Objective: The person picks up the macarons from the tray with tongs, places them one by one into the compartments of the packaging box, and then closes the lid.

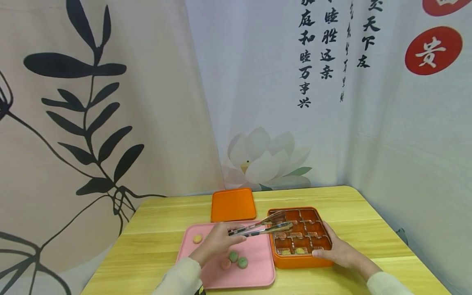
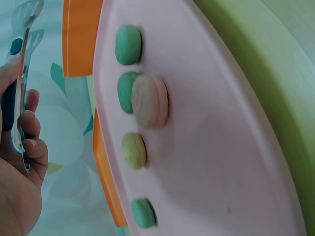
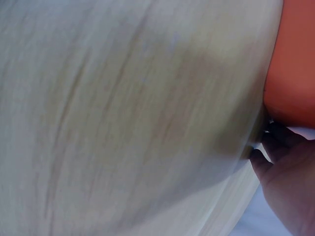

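My left hand (image 1: 220, 241) grips metal tongs with dark handle parts (image 2: 9, 105) over the right side of a pink tray (image 1: 258, 274). The spread tong tips (image 1: 284, 226) are above an orange box (image 1: 302, 262) with a clear divided insert; nothing shows between them. Yellow pieces (image 1: 300, 250) lie in its front compartments. My right hand (image 1: 341, 254) holds the box's right side, thumb at the front corner. On the tray are a pink macaron (image 2: 147, 101), a yellow macaron (image 1: 197, 239) and several green macarons (image 1: 242, 262).
An orange flat lid or tray (image 1: 233, 205) lies behind the pink tray. All stand on a wood-grain table (image 1: 147, 246). Printed cloth curtains (image 1: 166, 102) hang behind the table and along its right side.
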`<state>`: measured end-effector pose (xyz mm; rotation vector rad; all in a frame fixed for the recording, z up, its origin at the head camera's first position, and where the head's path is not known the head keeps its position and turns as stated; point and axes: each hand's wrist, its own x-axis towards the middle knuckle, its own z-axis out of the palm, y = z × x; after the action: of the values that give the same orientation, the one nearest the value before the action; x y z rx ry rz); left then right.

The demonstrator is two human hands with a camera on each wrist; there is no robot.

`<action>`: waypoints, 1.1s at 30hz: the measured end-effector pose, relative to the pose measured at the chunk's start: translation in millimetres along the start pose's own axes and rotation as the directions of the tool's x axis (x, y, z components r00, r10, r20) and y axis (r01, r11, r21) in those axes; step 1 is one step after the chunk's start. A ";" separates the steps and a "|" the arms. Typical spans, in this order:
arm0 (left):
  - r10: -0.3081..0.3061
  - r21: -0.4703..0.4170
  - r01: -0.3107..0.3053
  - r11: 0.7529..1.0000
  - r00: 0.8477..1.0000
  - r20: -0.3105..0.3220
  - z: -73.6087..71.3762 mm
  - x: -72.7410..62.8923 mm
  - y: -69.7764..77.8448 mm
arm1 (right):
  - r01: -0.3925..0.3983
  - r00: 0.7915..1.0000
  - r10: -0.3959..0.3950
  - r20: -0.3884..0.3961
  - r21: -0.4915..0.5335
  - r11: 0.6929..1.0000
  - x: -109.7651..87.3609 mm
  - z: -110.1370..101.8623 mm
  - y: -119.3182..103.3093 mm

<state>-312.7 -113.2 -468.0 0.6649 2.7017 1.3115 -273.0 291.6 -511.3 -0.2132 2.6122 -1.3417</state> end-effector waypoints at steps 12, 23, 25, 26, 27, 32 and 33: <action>0.088 0.089 -0.087 0.992 0.996 -0.009 -24.7 -11.1 -18.5 | -0.003 1.000 0.002 0.012 0.050 0.999 -1.2 1.1 0.8; 0.014 0.077 -0.010 0.997 0.999 -0.050 -47.8 -25.8 -33.3 | -0.012 1.000 0.012 0.009 0.041 0.999 -1.5 1.2 -2.0; 0.006 0.066 -0.002 0.998 0.998 -0.063 -52.1 -28.6 -35.9 | -0.006 1.000 0.005 0.012 0.049 0.999 -1.3 1.1 -2.1; 0.001 0.061 0.003 0.998 0.998 -0.069 -54.3 -30.0 -37.4 | -0.004 1.000 0.003 0.013 0.054 0.999 -1.2 1.1 -2.1; -0.003 0.056 0.007 0.998 0.997 -0.072 -56.5 -31.6 -39.0 | -0.002 1.000 0.001 0.014 0.059 0.998 -1.2 1.2 -2.0; -0.041 0.061 0.046 0.997 0.996 -0.082 -68.3 -41.2 -47.6 | 0.004 1.000 -0.006 0.024 0.086 0.996 -1.0 1.3 -1.3; -0.047 0.069 0.053 0.996 0.995 -0.083 -71.0 -43.6 -49.4 | 0.004 1.000 -0.006 0.026 0.091 0.996 -1.0 1.3 -1.2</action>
<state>-307.8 -210.0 -466.1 0.5573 2.8217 1.2636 -271.7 290.1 -510.9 -0.2221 2.5239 -1.4463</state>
